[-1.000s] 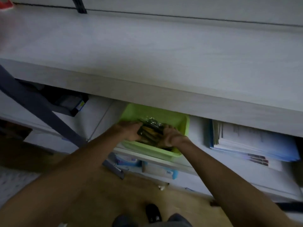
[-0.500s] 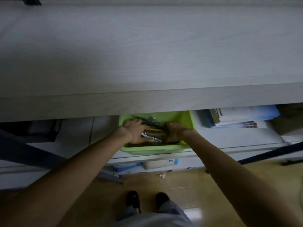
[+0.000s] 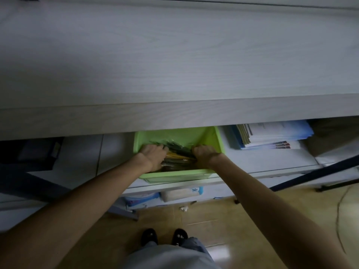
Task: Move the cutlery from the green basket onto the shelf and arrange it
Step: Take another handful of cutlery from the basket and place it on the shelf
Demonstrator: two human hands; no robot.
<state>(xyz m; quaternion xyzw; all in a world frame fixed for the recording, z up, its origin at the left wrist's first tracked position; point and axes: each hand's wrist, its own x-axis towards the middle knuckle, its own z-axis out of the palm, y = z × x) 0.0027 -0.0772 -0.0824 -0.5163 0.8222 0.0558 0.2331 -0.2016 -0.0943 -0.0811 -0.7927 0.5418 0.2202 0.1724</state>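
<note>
Left hand [image 3: 153, 155] and right hand [image 3: 204, 154] – each grip clamped on the wrapped cutlery [image 3: 179, 156] between them, inside the green basket [image 3: 174, 175].

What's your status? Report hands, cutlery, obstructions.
Both hands in basket: left hand and right hand grip cutlery bundle. Bundle not yet lifted. Shelf overhangs basket.

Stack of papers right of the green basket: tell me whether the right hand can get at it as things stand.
Probably yes. The right hand is in the green basket, beside the stack of papers, with nothing between but the basket's wall.
</note>
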